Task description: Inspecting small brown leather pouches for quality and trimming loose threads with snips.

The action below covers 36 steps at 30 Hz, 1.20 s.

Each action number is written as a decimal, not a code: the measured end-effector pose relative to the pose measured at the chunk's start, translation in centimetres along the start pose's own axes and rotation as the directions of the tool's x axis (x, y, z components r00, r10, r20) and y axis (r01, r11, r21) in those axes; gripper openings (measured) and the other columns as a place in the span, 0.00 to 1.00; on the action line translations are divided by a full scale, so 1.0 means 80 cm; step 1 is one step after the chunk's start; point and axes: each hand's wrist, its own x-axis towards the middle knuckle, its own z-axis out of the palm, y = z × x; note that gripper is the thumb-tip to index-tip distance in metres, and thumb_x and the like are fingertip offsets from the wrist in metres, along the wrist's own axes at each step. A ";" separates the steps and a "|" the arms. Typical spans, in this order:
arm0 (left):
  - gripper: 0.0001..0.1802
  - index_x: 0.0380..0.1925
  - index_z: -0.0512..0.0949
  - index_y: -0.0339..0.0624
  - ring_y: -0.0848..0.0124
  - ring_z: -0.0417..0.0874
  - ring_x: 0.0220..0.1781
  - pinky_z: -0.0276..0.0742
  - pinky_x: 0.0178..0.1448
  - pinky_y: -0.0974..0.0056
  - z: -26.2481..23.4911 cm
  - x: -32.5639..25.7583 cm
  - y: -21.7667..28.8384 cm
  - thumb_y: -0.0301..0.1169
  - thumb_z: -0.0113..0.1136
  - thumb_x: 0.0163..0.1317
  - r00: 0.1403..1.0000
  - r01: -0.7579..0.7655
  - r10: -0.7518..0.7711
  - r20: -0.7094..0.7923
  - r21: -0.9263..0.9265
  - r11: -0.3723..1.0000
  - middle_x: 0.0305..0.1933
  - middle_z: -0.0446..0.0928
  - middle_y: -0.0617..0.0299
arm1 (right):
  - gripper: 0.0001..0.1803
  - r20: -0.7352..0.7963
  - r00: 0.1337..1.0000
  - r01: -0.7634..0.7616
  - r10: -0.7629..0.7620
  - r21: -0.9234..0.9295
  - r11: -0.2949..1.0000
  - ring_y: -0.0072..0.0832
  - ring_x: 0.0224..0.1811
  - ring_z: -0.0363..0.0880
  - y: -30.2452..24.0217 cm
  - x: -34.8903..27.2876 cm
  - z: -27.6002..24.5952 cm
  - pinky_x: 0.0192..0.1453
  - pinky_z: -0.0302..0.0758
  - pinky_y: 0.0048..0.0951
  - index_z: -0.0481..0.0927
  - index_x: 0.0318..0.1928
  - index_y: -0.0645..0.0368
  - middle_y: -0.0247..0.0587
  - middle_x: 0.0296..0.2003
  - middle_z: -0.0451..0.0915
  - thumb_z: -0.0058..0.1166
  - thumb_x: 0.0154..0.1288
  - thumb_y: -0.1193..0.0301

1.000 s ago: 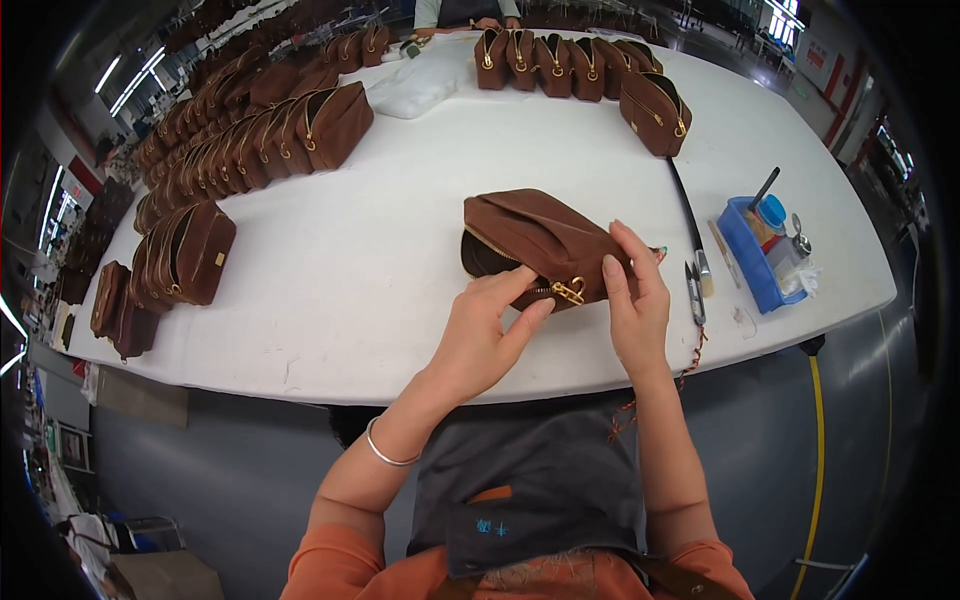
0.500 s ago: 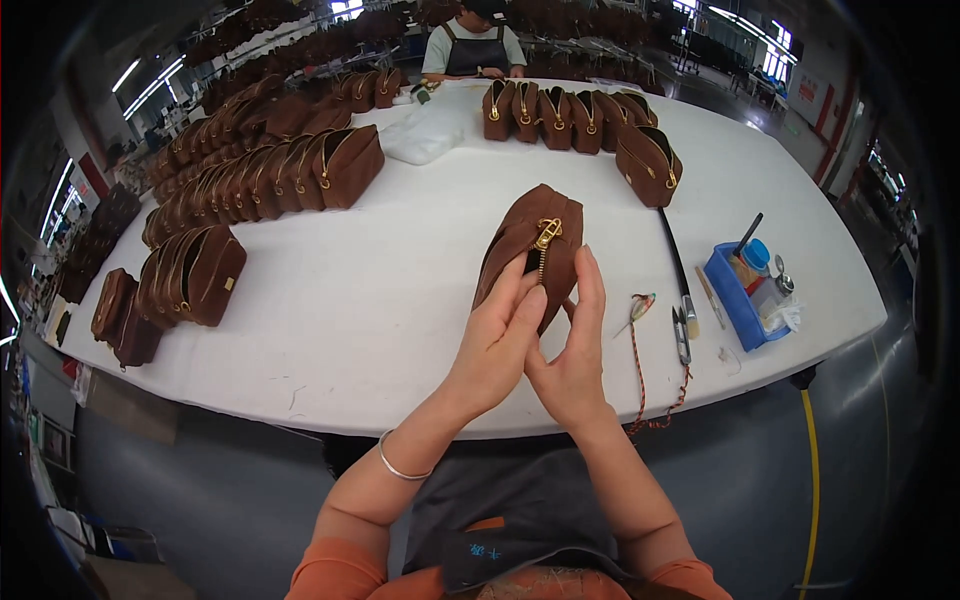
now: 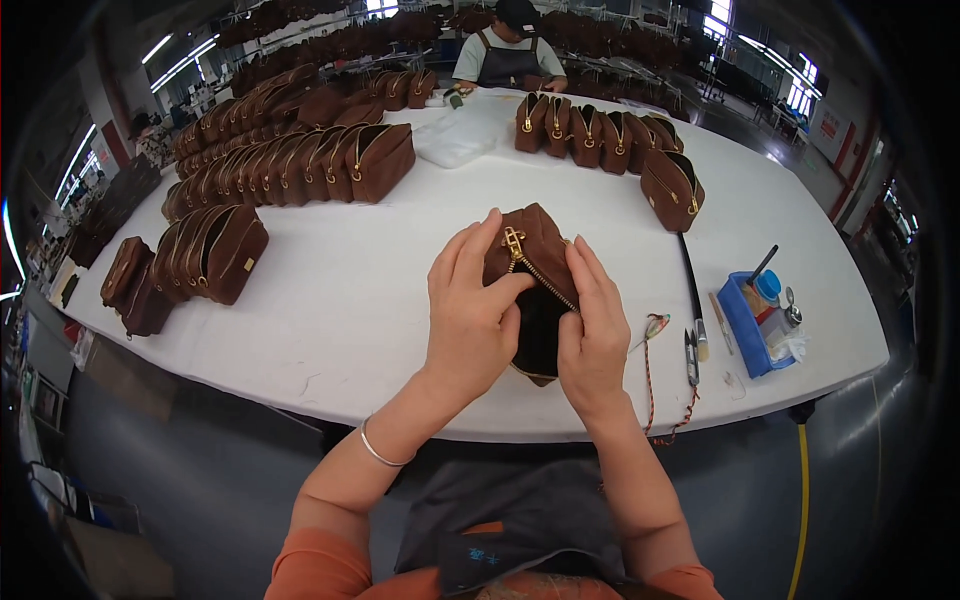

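Note:
Between my two hands is a brown zippered pouch (image 3: pixel 545 238) with a gold zipper, its mouth spread so the dark inside shows. My left hand (image 3: pixel 468 310) grips the left side, thumb at the opening's edge just below the gold zipper pull (image 3: pixel 514 240). On the other side my right hand (image 3: pixel 596 335) holds the wall, fingers outside and thumb at the rim. The pouch's lower end points toward me; its underside is hidden.
Rows of brown pouches (image 3: pixel 385 165) stand on the white table (image 3: pixel 350 265), at left and far right. At right lie a brush (image 3: pixel 691 290), thread snips (image 3: pixel 691 357), a corded tool (image 3: pixel 655 325) and a blue bin (image 3: pixel 742 320) of supplies. A co-worker (image 3: pixel 508 55) sits across.
The pouch's mouth has been spread from a narrow slit to a wide gap. My hands have moved apart to its two sides. The whole view has shifted slightly.

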 end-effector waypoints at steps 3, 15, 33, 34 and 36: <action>0.22 0.43 0.82 0.37 0.47 0.73 0.62 0.75 0.58 0.55 0.002 -0.008 -0.018 0.12 0.57 0.46 0.994 -0.015 0.025 0.105 -0.100 0.995 0.65 0.68 0.41 | 0.34 0.005 0.998 0.067 -0.067 0.027 0.997 0.49 0.57 0.76 -0.006 0.003 0.001 0.58 0.75 0.42 0.73 0.63 0.64 0.54 0.63 0.72 0.44 0.53 0.90; 0.41 0.67 0.67 0.32 0.71 0.82 0.47 0.74 0.58 0.66 -0.005 -0.040 -0.033 0.15 0.51 0.44 0.755 0.559 -0.297 0.584 -0.338 0.757 0.43 0.82 0.55 | 0.10 0.062 0.971 0.213 -0.232 0.221 0.952 0.49 0.62 0.69 0.022 0.029 0.025 0.64 0.68 0.45 0.75 0.36 0.62 0.50 0.57 0.74 0.50 0.51 0.86; 0.40 0.66 0.62 0.23 0.65 0.86 0.46 0.76 0.55 0.67 0.002 -0.047 -0.048 0.19 0.54 0.47 0.629 0.718 -0.335 0.702 -0.358 0.597 0.46 0.84 0.43 | 0.09 0.372 0.869 0.362 -0.327 -0.027 0.932 0.50 0.73 0.60 0.018 -0.021 0.025 0.70 0.63 0.56 0.79 0.33 0.71 0.62 0.64 0.68 0.56 0.53 0.76; 0.40 0.66 0.62 0.23 0.65 0.86 0.46 0.76 0.55 0.67 0.001 -0.044 -0.048 0.19 0.54 0.47 0.630 0.717 -0.334 0.701 -0.359 0.597 0.46 0.84 0.43 | 0.09 0.360 0.872 0.370 -0.331 -0.042 0.928 0.50 0.73 0.60 0.018 -0.023 0.025 0.70 0.63 0.55 0.79 0.33 0.71 0.63 0.64 0.68 0.55 0.53 0.76; 0.41 0.68 0.60 0.23 0.73 0.83 0.46 0.75 0.52 0.69 -0.003 -0.037 -0.046 0.18 0.54 0.48 0.567 0.776 -0.309 0.763 -0.370 0.511 0.43 0.84 0.50 | 0.09 0.355 0.873 0.377 -0.334 -0.058 0.924 0.50 0.73 0.61 0.017 -0.024 0.024 0.69 0.64 0.55 0.79 0.33 0.72 0.64 0.64 0.68 0.55 0.53 0.77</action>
